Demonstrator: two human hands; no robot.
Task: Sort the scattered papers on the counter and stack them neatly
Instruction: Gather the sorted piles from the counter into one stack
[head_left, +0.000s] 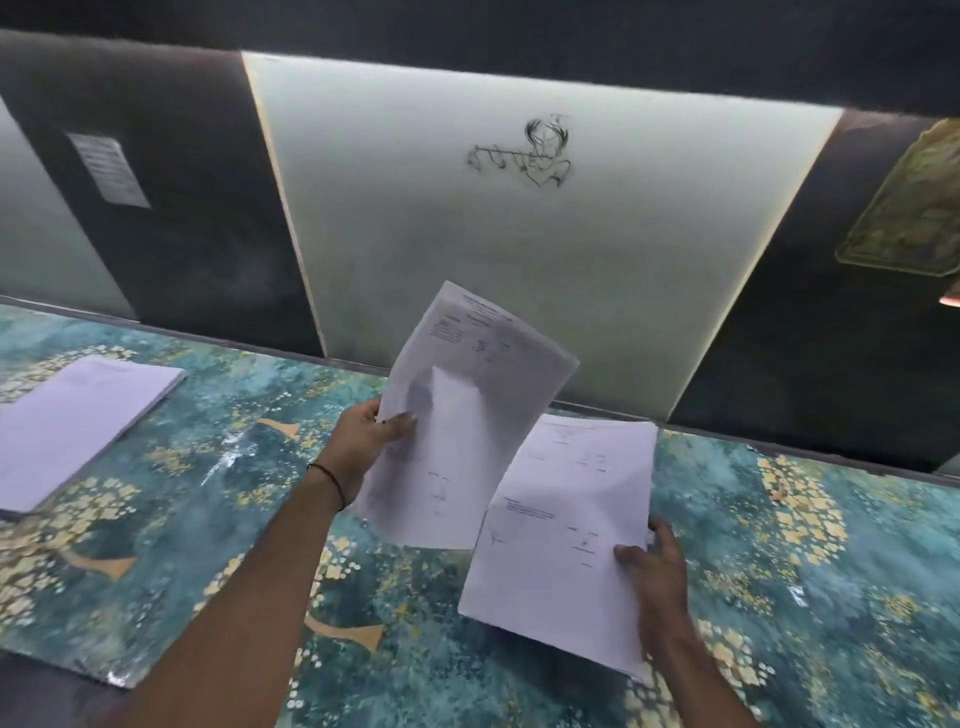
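Holding up a bunch of papers (467, 415), the left hand (363, 447) is in the middle of the scene. Its thumb lies on the front of the sheets at their left edge and the other fingers are curled behind, so it grips them. These papers stand tilted, with the top leaning to the far right, above the counter (831, 571). A thin dark band (330, 480) goes round the left wrist.

The right hand (657, 577) grips a second bunch of papers (561, 540) at its right edge. The thumb presses on top and the fingers go under. These sheets lie low and flatter, just to the right of the first bunch, and the first bunch covers a bit of their left side. I cannot tell if they touch the counter.

A neat stack of papers (78, 421) rests flat on the counter, far off to the left, well apart from both hands.

The counter is blue-green with yellow flowers. Behind it is a bright white wall panel (519, 260) with a small line drawing (524, 153) on it.
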